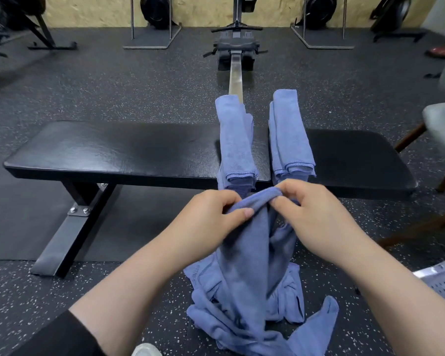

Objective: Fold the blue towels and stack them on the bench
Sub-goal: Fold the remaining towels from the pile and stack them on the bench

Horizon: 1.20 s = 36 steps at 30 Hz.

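A black padded bench (113, 150) runs across the view. Two stacks of folded blue towels lie across it side by side: the left stack (235, 142) and the right stack (289, 140). In front of the bench, my left hand (211, 217) and my right hand (311, 214) both pinch the top edge of an unfolded blue towel (252, 253), holding it up. Its lower part hangs down into a crumpled heap of blue towels (254, 317) on the floor.
A rowing machine (235, 51) stands behind the bench on the speckled rubber floor. A grey chair with wooden legs (439, 129) is at the right. Metal stands line the back wall. A perforated plastic bag (442, 281) lies at the lower right.
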{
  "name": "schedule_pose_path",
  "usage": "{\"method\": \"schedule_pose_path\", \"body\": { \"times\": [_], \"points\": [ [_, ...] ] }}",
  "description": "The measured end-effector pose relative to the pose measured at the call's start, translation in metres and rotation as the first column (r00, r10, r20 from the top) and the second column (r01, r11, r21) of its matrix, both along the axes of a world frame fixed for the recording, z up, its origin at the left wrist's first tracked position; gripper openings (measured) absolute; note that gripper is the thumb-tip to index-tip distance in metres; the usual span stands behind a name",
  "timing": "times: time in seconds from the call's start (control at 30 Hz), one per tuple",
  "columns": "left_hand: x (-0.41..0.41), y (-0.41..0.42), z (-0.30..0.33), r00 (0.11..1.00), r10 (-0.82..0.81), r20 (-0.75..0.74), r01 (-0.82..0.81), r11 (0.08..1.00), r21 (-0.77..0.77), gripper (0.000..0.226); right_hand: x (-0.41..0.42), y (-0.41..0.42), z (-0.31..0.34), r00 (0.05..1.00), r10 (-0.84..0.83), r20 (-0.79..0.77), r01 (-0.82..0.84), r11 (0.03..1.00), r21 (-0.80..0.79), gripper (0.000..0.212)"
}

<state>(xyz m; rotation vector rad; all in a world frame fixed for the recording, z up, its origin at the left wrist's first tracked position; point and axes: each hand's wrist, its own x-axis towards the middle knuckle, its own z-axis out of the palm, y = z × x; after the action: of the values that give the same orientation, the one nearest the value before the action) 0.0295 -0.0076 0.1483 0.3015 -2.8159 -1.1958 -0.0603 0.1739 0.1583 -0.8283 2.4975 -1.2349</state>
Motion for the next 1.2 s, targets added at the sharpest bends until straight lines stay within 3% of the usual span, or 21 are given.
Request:
{"method": "schedule_pose_path", "body": {
  "times": [0.1,0.27,0.37,0.43,0.5,0.6,0.67,0.77,0.93,1.03,1.2],
  "points": [
    [0.003,-0.006,-0.005,0.995,0.085,0.044,-0.087,0.994,0.062,0.029,-0.008,0.005,-0.003,0.993,-0.099,0.069,0.103,0.993,-0.062,0.018],
    [0.004,-0.004,0.001,0.959,0.272,-0.072,-0.244,0.931,0.272,0.039,-0.011,0.007,-0.008,0.973,-0.155,0.17,0.162,0.986,-0.031,0.018],
    [0.004,-0.001,0.005,0.939,0.329,-0.1,-0.283,0.905,0.319,0.038,-0.006,0.005,-0.006,0.915,-0.147,0.375,0.187,0.98,-0.073,0.018],
    [0.003,0.002,0.006,0.929,0.365,-0.063,-0.312,0.863,0.397,0.037,-0.005,0.003,-0.005,0.857,-0.116,0.502,0.202,0.972,-0.121,0.021],
    [0.001,0.002,0.002,0.924,0.382,0.021,-0.334,0.779,0.531,0.036,-0.007,0.005,-0.005,0.84,-0.088,0.535,0.199,0.968,-0.153,0.031],
    [0.0,0.002,0.0,0.922,0.345,0.176,-0.365,0.621,0.694,0.019,-0.007,0.008,-0.002,0.883,-0.059,0.466,0.148,0.977,-0.156,0.021],
    [-0.001,0.002,-0.002,0.925,0.302,0.232,-0.366,0.539,0.759,0.02,-0.006,0.009,-0.001,0.903,-0.072,0.423,0.144,0.98,-0.141,0.013],
    [-0.002,-0.002,-0.007,0.928,0.279,0.246,-0.356,0.47,0.808,0.023,-0.007,0.008,0.002,0.934,-0.149,0.325,0.177,0.983,-0.057,0.022],
    [-0.003,0.001,-0.013,0.904,0.351,0.244,-0.388,0.436,0.812,0.016,-0.01,0.011,-0.004,0.991,-0.122,0.057,0.109,0.976,0.188,0.02],
    [-0.002,0.006,-0.011,0.868,0.429,0.251,-0.436,0.417,0.797,0.011,-0.007,0.009,-0.003,0.989,-0.114,0.093,0.097,0.981,0.169,0.021],
    [-0.002,0.017,-0.007,0.875,0.449,0.18,-0.429,0.546,0.72,0.014,-0.001,0.0,-0.005,0.962,-0.107,0.252,0.097,0.994,0.053,0.021]
  ]
}}
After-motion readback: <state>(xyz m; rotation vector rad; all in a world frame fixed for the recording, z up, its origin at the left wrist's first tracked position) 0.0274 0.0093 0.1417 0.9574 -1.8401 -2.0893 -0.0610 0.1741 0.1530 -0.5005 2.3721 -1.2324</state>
